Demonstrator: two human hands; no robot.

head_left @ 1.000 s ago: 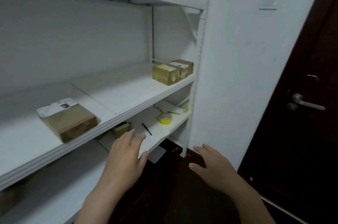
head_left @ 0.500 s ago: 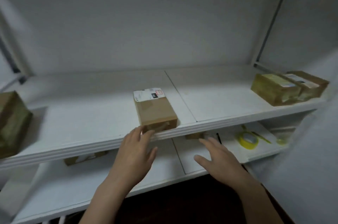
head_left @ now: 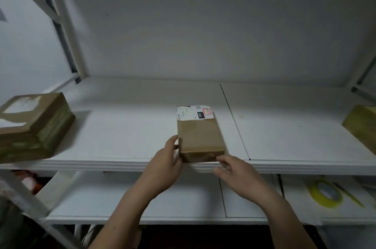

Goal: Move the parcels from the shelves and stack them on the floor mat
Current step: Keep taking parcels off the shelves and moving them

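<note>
Currently listed: label-topped cardboard parcel point(head_left: 200, 137), flat on the middle shelf point(head_left: 122, 126) at its front edge, between the grips. Left grip point(head_left: 162, 165): wide, thumb against the parcel's left side. Right grip point(head_left: 236, 175): wide, fingers at the near right corner, contact blurred. Change: within half a second both grips have closed in to flank it. Judgement: lift imminent, nothing carried yet. Other parcels: taped parcel point(head_left: 34, 126) well left of the grips, greenish parcel point(head_left: 362, 126) well right.
</note>
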